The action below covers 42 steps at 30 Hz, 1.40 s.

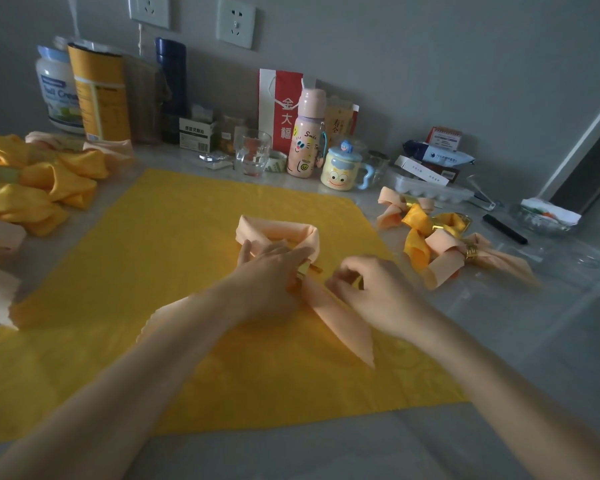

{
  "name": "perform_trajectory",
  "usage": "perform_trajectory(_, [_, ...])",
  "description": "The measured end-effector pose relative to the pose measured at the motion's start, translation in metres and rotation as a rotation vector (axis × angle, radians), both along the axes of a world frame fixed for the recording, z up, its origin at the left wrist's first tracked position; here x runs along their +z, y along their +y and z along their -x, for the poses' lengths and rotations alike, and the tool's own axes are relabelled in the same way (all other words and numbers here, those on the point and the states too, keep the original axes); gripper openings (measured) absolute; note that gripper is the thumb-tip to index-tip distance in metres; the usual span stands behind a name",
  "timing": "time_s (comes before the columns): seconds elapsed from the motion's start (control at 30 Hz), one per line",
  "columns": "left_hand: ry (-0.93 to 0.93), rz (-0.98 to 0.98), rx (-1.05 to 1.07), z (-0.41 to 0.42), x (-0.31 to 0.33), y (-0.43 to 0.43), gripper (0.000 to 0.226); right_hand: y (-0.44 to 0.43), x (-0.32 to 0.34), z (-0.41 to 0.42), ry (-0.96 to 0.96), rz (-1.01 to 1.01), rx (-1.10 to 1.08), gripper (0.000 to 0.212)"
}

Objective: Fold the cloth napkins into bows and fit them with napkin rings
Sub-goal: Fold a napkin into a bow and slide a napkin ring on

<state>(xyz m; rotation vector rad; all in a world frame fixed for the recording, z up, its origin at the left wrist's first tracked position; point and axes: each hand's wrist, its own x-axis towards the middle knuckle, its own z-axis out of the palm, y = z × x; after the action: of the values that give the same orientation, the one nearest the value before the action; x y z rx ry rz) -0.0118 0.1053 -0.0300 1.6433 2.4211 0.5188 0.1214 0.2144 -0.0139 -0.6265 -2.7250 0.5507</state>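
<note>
While a peach napkin (278, 233) lies looped on the yellow cloth (153, 271), left hand (267, 271) gripping it at the gold ring (307, 270), right hand (371, 292) pinching its tail with curled fingers, finished bows (440, 247) nearby.

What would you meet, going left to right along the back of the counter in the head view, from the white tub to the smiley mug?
white tub → yellow canister → dark blue flask → small white box → clear glass → pink bottle → smiley mug
</note>
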Motion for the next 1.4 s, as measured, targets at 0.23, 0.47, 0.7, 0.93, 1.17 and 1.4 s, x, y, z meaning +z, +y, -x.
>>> perform_trajectory(0.23, [-0.309,-0.237,0.027,0.011,0.001,-0.009,0.052,-0.012,-0.019,0.030,0.069,0.189,0.000,0.021])
perform_trajectory(0.47, [-0.202,-0.448,0.016,0.016,-0.010,-0.005,0.054,-0.014,-0.043,0.049,0.105,0.126,0.035,0.028])
perform_trajectory(0.7, [-0.253,-0.457,-0.049,0.006,-0.006,0.001,0.053,0.003,-0.036,0.045,0.234,0.398,0.082,0.023])
perform_trajectory(0.93, [-0.111,-0.218,0.176,0.055,0.032,0.045,0.044,0.005,-0.061,0.058,0.104,-0.025,-0.092,0.029])
perform_trajectory(1.17, [-0.154,0.046,0.160,0.073,0.012,0.082,0.039,0.004,-0.063,0.053,0.159,-0.064,-0.164,0.044])
perform_trajectory(1.4, [-0.027,-0.074,0.170,0.068,0.003,0.066,0.044,0.000,-0.056,0.050,0.149,0.005,-0.249,0.034])
